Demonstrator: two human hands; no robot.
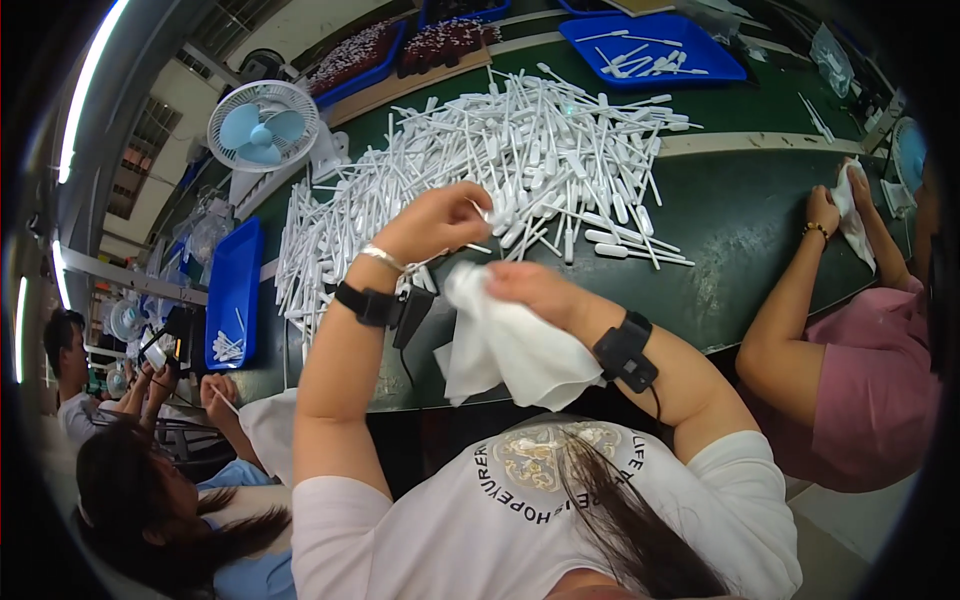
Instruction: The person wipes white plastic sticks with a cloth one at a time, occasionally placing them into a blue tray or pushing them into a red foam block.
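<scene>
A big heap of white plastic transfer pipettes (540,140) covers the middle of the green table. My left hand (435,225) is at the near edge of the heap, its fingers curled in toward the thumb. Whatever it may hold is hard to make out against the white pipettes behind. Just right of it and nearer to me, my right hand (540,292) is closed on a white cloth (520,355), which hangs down from the fingers over the table's near edge. The upper end of the cloth is blurred. Black bands with small boxes are strapped to both my wrists.
At the left stands a blue tray (236,290) with a few pipettes; another blue tray (655,50) lies at the far right. A white fan (262,128) stands far left. Co-workers sit on both sides; the right one's hands (822,210) hold a white cloth.
</scene>
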